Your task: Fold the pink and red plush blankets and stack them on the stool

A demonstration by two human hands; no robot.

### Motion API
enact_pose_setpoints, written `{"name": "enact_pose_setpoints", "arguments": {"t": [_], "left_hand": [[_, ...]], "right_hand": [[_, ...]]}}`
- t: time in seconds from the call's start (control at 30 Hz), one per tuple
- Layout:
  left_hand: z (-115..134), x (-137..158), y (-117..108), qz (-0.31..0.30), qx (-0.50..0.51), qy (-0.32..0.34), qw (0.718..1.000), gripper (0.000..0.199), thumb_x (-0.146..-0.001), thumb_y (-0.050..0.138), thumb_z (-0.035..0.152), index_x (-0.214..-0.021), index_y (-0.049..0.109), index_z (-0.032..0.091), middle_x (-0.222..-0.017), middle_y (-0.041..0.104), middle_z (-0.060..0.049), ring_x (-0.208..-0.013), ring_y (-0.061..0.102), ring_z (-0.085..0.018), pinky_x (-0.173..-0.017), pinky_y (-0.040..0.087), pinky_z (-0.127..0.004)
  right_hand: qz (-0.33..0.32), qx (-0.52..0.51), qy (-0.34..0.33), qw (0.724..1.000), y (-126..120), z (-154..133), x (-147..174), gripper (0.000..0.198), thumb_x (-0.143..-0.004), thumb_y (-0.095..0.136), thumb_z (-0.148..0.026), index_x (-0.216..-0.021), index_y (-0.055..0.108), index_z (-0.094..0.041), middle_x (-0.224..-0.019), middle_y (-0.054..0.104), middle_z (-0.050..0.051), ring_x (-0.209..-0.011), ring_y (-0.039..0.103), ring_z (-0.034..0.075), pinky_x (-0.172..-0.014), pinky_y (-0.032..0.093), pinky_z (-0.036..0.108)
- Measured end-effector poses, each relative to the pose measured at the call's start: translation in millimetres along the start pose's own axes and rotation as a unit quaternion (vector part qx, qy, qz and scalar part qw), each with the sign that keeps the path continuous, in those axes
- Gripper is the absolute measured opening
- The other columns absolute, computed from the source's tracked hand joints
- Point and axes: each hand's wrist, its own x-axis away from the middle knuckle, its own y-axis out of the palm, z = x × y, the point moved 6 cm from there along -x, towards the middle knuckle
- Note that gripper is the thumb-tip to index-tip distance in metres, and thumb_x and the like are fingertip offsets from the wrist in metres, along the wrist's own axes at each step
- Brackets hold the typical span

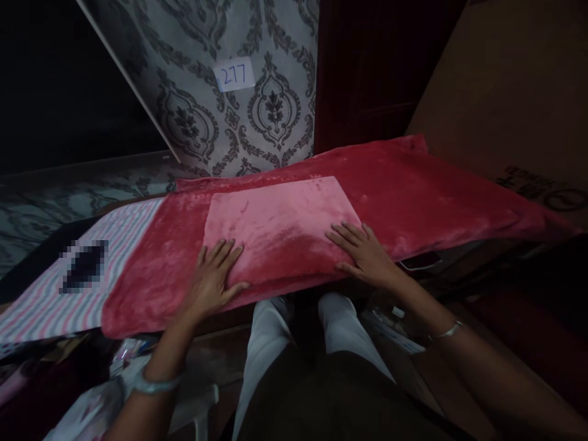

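Dim light; upper left nearly black; pixelated patch (84, 267) on striped cloth (131, 229).

Red plush blanket (399, 196) spread lengthwise, wallpapered wall (275, 110) behind. Pale pink plush rectangle (280, 211) lies on it, its near part shading into red. Left hand (214, 278) palm down, fingers spread, at the rectangle's near left corner; right hand (362, 252) likewise at its right edge. Bangle on each wrist. Striped cloth (126, 236) adjoins blanket at left. Paper label (235, 74) on wall reads "277". Cardboard box (509, 98) at right.
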Motion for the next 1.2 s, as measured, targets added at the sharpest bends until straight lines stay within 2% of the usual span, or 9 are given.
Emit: {"name": "enact_pose_setpoints", "arguments": {"t": [0.07, 0.13, 0.27, 0.33, 0.43, 0.63, 0.9, 1.1, 1.2], "left_hand": [[0, 15, 5, 0.017, -0.013, 0.012, 1.0, 0.083, -0.082, 0.062, 0.058, -0.154, 0.037, 0.023, -0.162, 0.033, -0.013, -0.152, 0.022, -0.037, -0.12, 0.023, -0.061], [-3, 24, 10, 0.032, -0.015, 0.012, 0.999, 0.081, -0.082, 0.066, 0.047, -0.153, 0.038, 0.022, -0.162, 0.032, -0.014, -0.152, 0.02, -0.037, -0.12, 0.028, -0.058], [-13, 30, 14, 0.036, 0.007, 0.011, 0.999, 0.075, -0.08, 0.059, 0.018, -0.152, 0.039, 0.021, -0.158, 0.04, -0.014, -0.151, 0.026, -0.032, -0.12, 0.035, -0.051], [-18, 31, 14, 0.027, 0.011, 0.003, 1.0, 0.083, -0.076, 0.053, 0.006, -0.155, 0.036, 0.023, -0.157, 0.042, -0.011, -0.15, 0.029, -0.03, -0.12, 0.036, -0.05], [-23, 32, 14, 0.011, 0.011, 0.0, 1.0, 0.092, -0.07, 0.046, -0.003, -0.156, 0.032, 0.025, -0.156, 0.044, -0.008, -0.148, 0.032, -0.028, -0.119, 0.039, -0.049], [-28, 35, 16, 0.017, 0.014, 0.025, 0.999, 0.085, -0.071, 0.042, -0.004, -0.152, 0.04, 0.021, -0.155, 0.045, -0.008, -0.147, 0.034, -0.025, -0.116, 0.044, -0.045], [-23, 36, 16, 0.025, 0.01, 0.017, 1.0, 0.092, -0.068, 0.046, -0.004, -0.155, 0.033, 0.021, -0.155, 0.044, -0.011, -0.147, 0.032, -0.028, -0.118, 0.041, -0.051], [-21, 39, 15, 0.058, 0.015, 0.035, 0.998, 0.088, -0.071, 0.045, 0.0, -0.156, 0.032, 0.02, -0.156, 0.043, -0.013, -0.149, 0.029, -0.028, -0.118, 0.041, -0.05], [-24, 43, 8, 0.05, 0.041, 0.055, 0.996, 0.084, -0.076, 0.048, 0.012, -0.157, 0.029, 0.023, -0.16, 0.038, -0.01, -0.15, 0.028, -0.028, -0.118, 0.039, -0.05]], "right_hand": [[0.001, 0.0, -0.008, 1.0, 1, 6, 14, 0.079, -0.09, 0.055, -0.06, -0.158, 0.029, -0.029, -0.164, 0.031, 0.01, -0.151, 0.023, 0.034, -0.118, 0.018, 0.063], [0.005, -0.006, -0.02, 1.0, 3, 9, 21, 0.085, -0.087, 0.061, -0.055, -0.159, 0.025, -0.027, -0.165, 0.026, 0.011, -0.153, 0.018, 0.035, -0.118, 0.021, 0.063], [0.031, -0.042, -0.043, 0.998, 7, 12, 23, 0.085, -0.084, 0.057, -0.023, -0.161, 0.021, -0.025, -0.167, 0.021, 0.008, -0.155, 0.008, 0.031, -0.12, 0.026, 0.059], [0.04, -0.06, -0.049, 0.996, 7, 14, 23, 0.089, -0.079, 0.051, -0.011, -0.161, 0.02, -0.028, -0.167, 0.023, 0.005, -0.155, 0.01, 0.029, -0.121, 0.027, 0.058], [0.043, -0.082, -0.043, 0.995, 4, 18, 26, 0.095, -0.073, 0.041, 0.001, -0.16, 0.023, -0.033, -0.164, 0.031, 0.001, -0.153, 0.021, 0.024, -0.121, 0.03, 0.055], [0.058, -0.109, -0.035, 0.992, -1, 21, 29, 0.1, -0.067, 0.035, 0.009, -0.157, 0.029, -0.035, -0.159, 0.04, -0.001, -0.15, 0.028, 0.02, -0.12, 0.033, 0.054], [0.08, -0.121, -0.033, 0.989, 3, 24, 36, 0.102, -0.064, 0.038, 0.007, -0.156, 0.031, -0.036, -0.16, 0.039, 0.0, -0.15, 0.029, 0.021, -0.118, 0.036, 0.054], [0.083, -0.12, -0.012, 0.989, 0, 29, 45, 0.092, -0.071, 0.04, 0.004, -0.154, 0.037, -0.034, -0.157, 0.043, 0.002, -0.148, 0.034, 0.021, -0.119, 0.035, 0.054], [0.081, -0.128, -0.011, 0.988, -7, 29, 51, 0.079, -0.08, 0.043, -0.001, -0.153, 0.041, -0.03, -0.156, 0.045, 0.005, -0.146, 0.038, 0.022, -0.118, 0.036, 0.054]]}}
